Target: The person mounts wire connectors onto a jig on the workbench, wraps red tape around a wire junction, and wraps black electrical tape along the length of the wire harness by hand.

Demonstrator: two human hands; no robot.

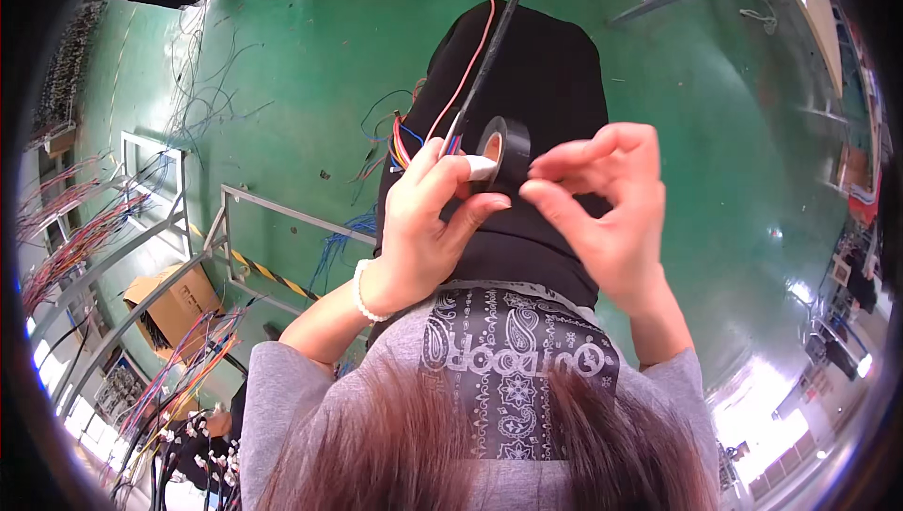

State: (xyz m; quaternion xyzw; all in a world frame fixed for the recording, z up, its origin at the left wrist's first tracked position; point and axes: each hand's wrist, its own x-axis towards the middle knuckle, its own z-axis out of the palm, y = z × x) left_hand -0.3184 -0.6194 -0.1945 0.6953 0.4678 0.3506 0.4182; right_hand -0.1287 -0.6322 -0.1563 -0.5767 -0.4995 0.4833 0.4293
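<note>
My left hand (423,210) is closed around a wire harness (496,45), whose upper stretch is wrapped black and runs up and away over my lap. Loose coloured wires (403,142) fan out left of my fingers, and one thin pink wire (477,55) curves beside the wrapped part. A white covering (481,167) sits on a left fingertip, against the brown core of a roll of black tape (514,151). My right hand (607,200) is beside the roll's right side, thumb and fingertips curled together in a pinch. Whatever lies between those tips is too small to make out.
Metal frames (292,217) stand to my left, with bundles of coloured wires (85,238) hanging on them. A cardboard box (174,309) sits among the frames. Loose wires (212,87) lie on the green floor (339,31). A table edge (804,12) is at the far right.
</note>
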